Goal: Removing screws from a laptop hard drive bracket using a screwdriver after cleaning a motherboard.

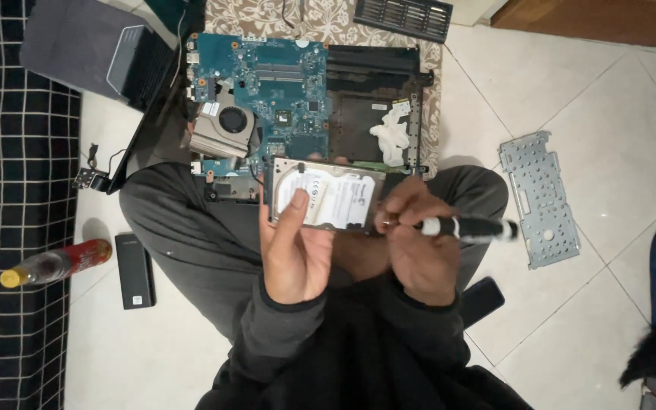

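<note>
— We sit on a pale tiled floor, an opened laptop at twelve o'clock. What do we hold?

— Our left hand grips a drive, silver with a white label, above our lap. At three o'clock of it, our right hand closes on a screwdriver, black and white, tip at the drive's edge.

floor: pale tiles | left: black grid-checked rug | top: floral mat
</note>
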